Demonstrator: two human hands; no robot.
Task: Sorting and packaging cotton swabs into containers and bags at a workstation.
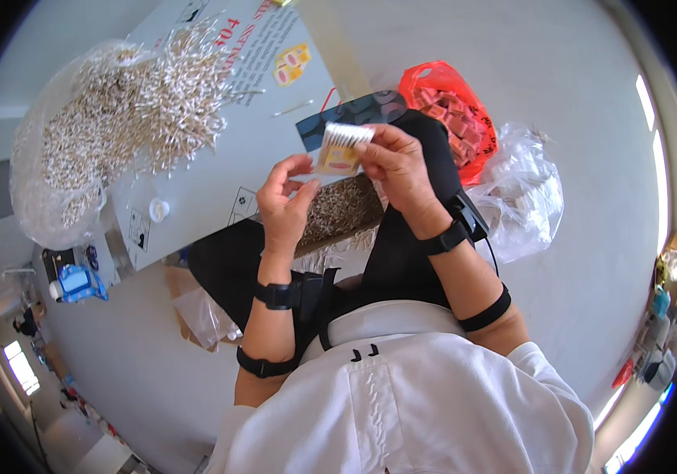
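1. Your right hand (399,167) is pinching the packet (340,158) of swabs by its right edge, above your lap.
2. Your left hand (281,204) is curving loosely, thumb and fingers parted, beside the packet's left edge; contact isn't showing clearly.
3. Below, a box (332,242) is holding loose swabs.
4. Left, a swab heap (184,99) is spilling from a clear bag (32,186).
5. Right, a red bag (431,73) is holding pink pieces (457,118).

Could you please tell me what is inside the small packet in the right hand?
The small packet shows a row of white swab tips; its yellow printed label covers whatever lies behind.
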